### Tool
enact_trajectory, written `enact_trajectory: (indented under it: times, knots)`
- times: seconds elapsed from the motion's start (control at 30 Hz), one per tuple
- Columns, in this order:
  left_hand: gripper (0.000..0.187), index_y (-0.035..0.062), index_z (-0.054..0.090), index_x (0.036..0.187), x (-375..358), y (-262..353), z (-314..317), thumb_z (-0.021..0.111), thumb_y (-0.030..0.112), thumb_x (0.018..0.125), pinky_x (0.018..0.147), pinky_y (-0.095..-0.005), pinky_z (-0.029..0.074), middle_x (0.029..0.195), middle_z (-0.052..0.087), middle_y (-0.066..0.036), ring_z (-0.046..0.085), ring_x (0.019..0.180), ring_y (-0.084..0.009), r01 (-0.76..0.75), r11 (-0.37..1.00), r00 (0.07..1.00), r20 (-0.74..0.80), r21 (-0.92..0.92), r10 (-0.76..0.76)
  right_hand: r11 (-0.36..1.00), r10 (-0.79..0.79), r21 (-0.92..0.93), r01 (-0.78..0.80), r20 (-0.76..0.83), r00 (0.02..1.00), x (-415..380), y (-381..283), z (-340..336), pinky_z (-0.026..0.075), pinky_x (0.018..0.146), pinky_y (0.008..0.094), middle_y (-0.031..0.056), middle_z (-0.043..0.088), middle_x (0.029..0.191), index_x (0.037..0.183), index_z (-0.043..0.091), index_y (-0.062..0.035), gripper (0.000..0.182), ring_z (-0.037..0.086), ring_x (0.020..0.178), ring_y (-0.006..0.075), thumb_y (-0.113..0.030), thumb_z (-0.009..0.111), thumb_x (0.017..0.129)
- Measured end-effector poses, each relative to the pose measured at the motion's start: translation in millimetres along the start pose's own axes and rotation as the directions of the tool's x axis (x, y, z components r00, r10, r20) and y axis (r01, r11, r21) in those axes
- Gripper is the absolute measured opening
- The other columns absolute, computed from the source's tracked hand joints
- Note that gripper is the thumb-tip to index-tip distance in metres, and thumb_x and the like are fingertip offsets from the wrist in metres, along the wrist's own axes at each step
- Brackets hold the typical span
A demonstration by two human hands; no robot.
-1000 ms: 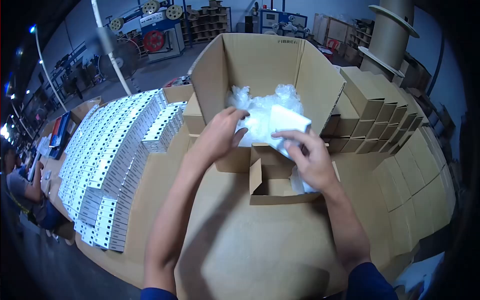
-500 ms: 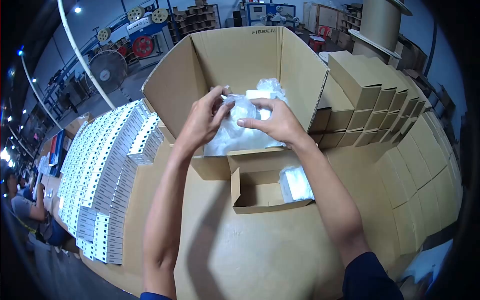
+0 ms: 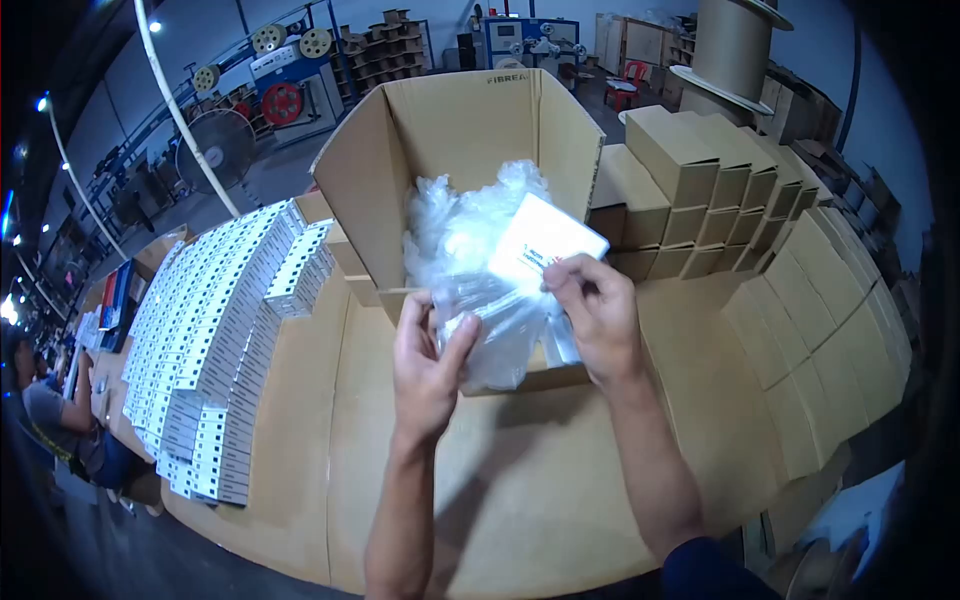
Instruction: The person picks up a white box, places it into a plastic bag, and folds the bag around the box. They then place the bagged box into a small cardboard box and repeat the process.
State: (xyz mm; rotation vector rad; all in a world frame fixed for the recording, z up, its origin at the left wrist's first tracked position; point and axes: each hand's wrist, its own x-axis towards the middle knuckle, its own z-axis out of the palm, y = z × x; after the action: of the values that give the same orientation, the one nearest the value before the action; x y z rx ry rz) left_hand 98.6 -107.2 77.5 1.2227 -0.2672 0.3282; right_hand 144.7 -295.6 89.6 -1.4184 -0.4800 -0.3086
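Around the middle of our view we had the broad brown surface (image 3: 520, 490), with the big carton (image 3: 465, 125) open at twelve o'clock. A stack of white boxes (image 3: 205, 330) stood at nine, and stacked brown boxes (image 3: 690, 205) at two. The heap of clear plastic (image 3: 440, 240) lay inside the big carton, also toward twelve. A small open box (image 3: 555, 378) sat at five, partly hidden behind what we held.

Our left hand (image 3: 430, 365), at seven, pinched the plastic bag (image 3: 495, 340) between thumb and fingers. Our right hand (image 3: 600, 315), at three, had its fingertips closed on the lower corner of the white box (image 3: 545, 238), which was held tilted between one and two, print facing us; whether they also caught some plastic, we could not tell. The bag stretched between both hands, above the small open box.

We judged that a light pinch by the edges suited the white box best, keeping its print unsmudged, while the thin bag called for a steady, gentle pull without snagging its corners.
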Motion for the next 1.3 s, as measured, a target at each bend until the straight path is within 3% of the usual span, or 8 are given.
enact_trajectory:
  times: [0.1, 0.2, 0.37, 0.6, 0.77, 0.93, 1.17, 1.3]
  knots:
    - [0.030, 0.0015, 0.047, 0.125, -48, -5, 20, 0.065, 0.006, 0.101, 0.091, -0.0262, 0.050, 0.113, 0.064, -0.007, 0.061, 0.103, -0.0102, -0.004, 0.996, 0.996, -0.084, -0.088, -0.004, 0.951, 0.161, 0.248, -0.184, 0.110, 0.981, -66, -13, -4, 0.050, 0.086, 0.0276, 0.0084, 0.065, 0.111, 0.111, 0.071, 0.0026, 0.042, 0.061, 0.095, 0.0118, -0.028, 0.086, 0.087]
    - [0.029, 0.0029, 0.047, 0.121, -91, 0, 40, 0.067, 0.006, 0.100, 0.073, -0.0220, 0.049, 0.099, 0.066, -0.004, 0.062, 0.085, -0.0064, 0.034, 0.999, 0.984, -0.176, -0.003, -0.034, 0.988, 0.078, -0.144, -0.062, 0.108, 0.991, -138, -3, -8, 0.050, 0.081, 0.0267, 0.0098, 0.061, 0.112, 0.108, 0.072, 0.0046, 0.037, 0.060, 0.089, 0.0124, -0.023, 0.085, 0.088]
    - [0.028, 0.0078, 0.043, 0.108, -143, -12, 30, 0.069, 0.004, 0.099, 0.051, -0.0172, 0.036, 0.078, 0.062, 0.002, 0.052, 0.062, 0.0005, 0.092, 0.996, 0.969, -0.230, 0.006, -0.088, 0.935, 0.342, -0.115, -0.335, 0.049, 0.938, -225, -16, -21, 0.048, 0.074, 0.0291, 0.0088, 0.058, 0.107, 0.102, 0.073, 0.0057, 0.027, 0.053, 0.083, 0.0123, -0.018, 0.081, 0.092]
    - [0.044, 0.0102, 0.039, 0.108, -220, -23, 33, 0.077, -0.004, 0.090, 0.060, -0.0169, 0.042, 0.085, 0.063, -0.001, 0.058, 0.072, -0.0026, 0.129, 0.986, 0.955, -0.253, -0.108, -0.153, 0.916, 0.382, -0.149, -0.373, 0.037, 0.923, -284, -18, -35, 0.050, 0.090, 0.0287, 0.0107, 0.058, 0.119, 0.105, 0.071, 0.0089, 0.020, 0.061, 0.104, 0.0156, -0.010, 0.072, 0.098]
    - [0.055, 0.0087, 0.038, 0.115, -242, -35, 22, 0.083, -0.003, 0.084, 0.064, -0.0170, 0.039, 0.094, 0.053, -0.004, 0.048, 0.075, -0.0053, -0.029, 0.999, 0.928, -0.373, -0.021, 0.020, 0.911, 0.393, -0.079, -0.405, -0.134, 0.910, -306, -28, -25, 0.048, 0.070, 0.0265, 0.0086, 0.059, 0.100, 0.093, 0.071, 0.0048, 0.021, 0.060, 0.087, 0.0128, -0.015, 0.078, 0.094]
    - [0.045, 0.0064, 0.057, 0.114, -255, 5, 22, 0.087, 0.015, 0.080, 0.079, -0.0381, 0.046, 0.100, 0.054, -0.009, 0.053, 0.089, -0.0231, -0.374, 0.413, 0.814, 0.081, 0.831, 0.576, 0.929, 0.183, -0.277, -0.244, -0.229, 0.956, -321, -22, -18, 0.050, 0.073, 0.0341, 0.0149, 0.063, 0.101, 0.091, 0.071, 0.0038, 0.017, 0.064, 0.085, 0.0243, -0.011, 0.081, 0.089]
    - [0.023, 0.0077, 0.067, 0.099, -248, 11, 45, 0.082, 0.012, 0.082, 0.082, -0.0383, 0.045, 0.103, 0.067, -0.006, 0.063, 0.099, -0.0247, -0.354, 0.280, 0.930, 0.303, 0.892, 0.210, 0.836, 0.131, -0.529, -0.147, -0.068, 0.989, -313, -60, -16, 0.053, 0.090, 0.0401, 0.0249, 0.062, 0.120, 0.091, 0.072, 0.0029, 0.016, 0.065, 0.106, 0.0380, -0.008, 0.081, 0.085]
    - [0.008, 0.0034, 0.067, 0.091, -244, 4, 38, 0.072, 0.009, 0.092, 0.076, -0.0398, 0.046, 0.072, 0.066, -0.006, 0.065, 0.077, -0.0274, -0.178, 0.533, 0.983, 0.173, 0.827, 0.061, 0.824, 0.174, -0.549, -0.143, 0.006, 0.985, -314, -63, -22, 0.053, 0.093, 0.0414, 0.0263, 0.060, 0.125, 0.093, 0.073, 0.0033, 0.016, 0.065, 0.110, 0.0398, -0.009, 0.081, 0.085]
